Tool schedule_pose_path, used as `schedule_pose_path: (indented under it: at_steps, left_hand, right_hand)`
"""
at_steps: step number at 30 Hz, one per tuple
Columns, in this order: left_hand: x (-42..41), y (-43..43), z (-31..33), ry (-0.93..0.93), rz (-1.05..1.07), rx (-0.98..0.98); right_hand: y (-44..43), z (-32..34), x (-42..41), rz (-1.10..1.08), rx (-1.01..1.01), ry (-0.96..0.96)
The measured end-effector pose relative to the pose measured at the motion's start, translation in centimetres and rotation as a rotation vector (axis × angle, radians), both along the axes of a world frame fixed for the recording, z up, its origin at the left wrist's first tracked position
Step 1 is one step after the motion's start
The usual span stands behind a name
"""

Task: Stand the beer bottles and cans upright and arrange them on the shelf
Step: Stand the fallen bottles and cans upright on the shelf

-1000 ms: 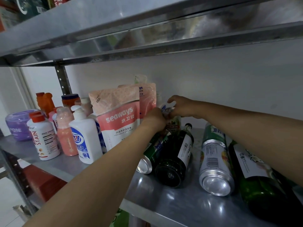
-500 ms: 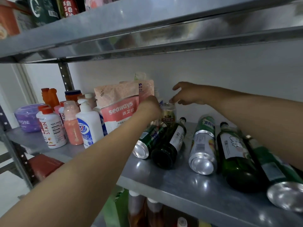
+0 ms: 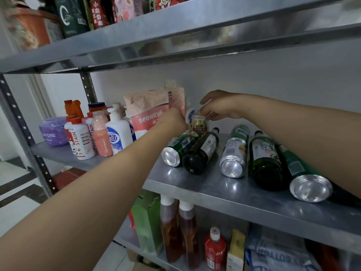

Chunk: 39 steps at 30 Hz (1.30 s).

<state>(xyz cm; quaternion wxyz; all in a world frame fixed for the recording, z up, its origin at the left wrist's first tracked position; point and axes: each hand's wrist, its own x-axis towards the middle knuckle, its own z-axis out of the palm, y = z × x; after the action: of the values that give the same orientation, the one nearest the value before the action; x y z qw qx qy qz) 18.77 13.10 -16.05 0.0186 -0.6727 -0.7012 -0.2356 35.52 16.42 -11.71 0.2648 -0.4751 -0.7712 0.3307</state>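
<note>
barely started by the look of it. only one small can (image 3: 199, 126) standing, gold and red label, tucked at the back of the shelf (image 3: 214, 184), with the pink seaways pouch (image 3: 146, 116) just beside it at 9 o'clock. left hand (image 3: 173, 122) up against that can from 9 o'clock, back of the hand to the camera and fingers hidden, so can't tell if gripping or just steadying. right hand (image 3: 218, 106) over it from 1 o'clock, fingers loosely curved, thumb tip at the lid, looks more like a touch than a real grip. everything else flat on its side, bottoms toward the front edge: green can (image 3: 176, 151) at 7 o'clock from the upright one, touching a dark bottle (image 3: 201, 151) at 6 o'clock, then heading toward 3 o'clock a silver and green can (image 3: 235, 155), a green bottle (image 3: 263, 161) and a second green can (image 3: 304, 177) partly under the right forearm. maybe more hidden behind that arm, no way to tell. so roughly one done, at least five left to stand up. cleaning bottles (image 3: 119, 133) over at 9 o'clock upright and not part of the job. guessing the green can or dark bottle right in front comes next, and worth minding the bottles, since round glass on smooth metal will probably roll.
</note>
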Motion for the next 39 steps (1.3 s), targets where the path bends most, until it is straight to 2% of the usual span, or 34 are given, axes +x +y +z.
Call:
schedule_pose_path:
  at_steps: [4,13,19,25,31,35,39]
  left_hand:
    - [-0.5,-0.4,-1.4,-0.059,0.009,-0.035]
    - [-0.5,2.2,-3.7,-0.124,0.015,-0.273]
    - [-1.1,3.2,-4.6,-0.238,0.054,-0.305]
    - [-1.8,3.2,-5.3,-0.344,0.019,-0.199]
    - [-2.3,1.6,-5.4,-0.598,-0.045,0.082]
    - [-3.1,0.4,-5.9,-0.798,-0.111,0.205]
    - [-4.3,-0.5,-6.4,-0.879,-0.203,0.235]
  right_hand:
    - [0.2,-1.2,-1.1,0.02,0.01,-0.046]
    - [2.7,-3.0,-2.3,0.019,-0.005,-0.036]
    - [3.8,-3.6,-2.5,0.022,-0.011,-0.014]
    - [4.4,-4.1,-3.4,-0.006,0.004,0.013]
    - [4.3,-3.8,-4.6,-0.109,0.08,0.057]
    - [3.2,-4.0,-6.3,-0.062,-0.088,0.239]
    - [1.5,-4.2,-8.2,0.104,-0.181,0.275]
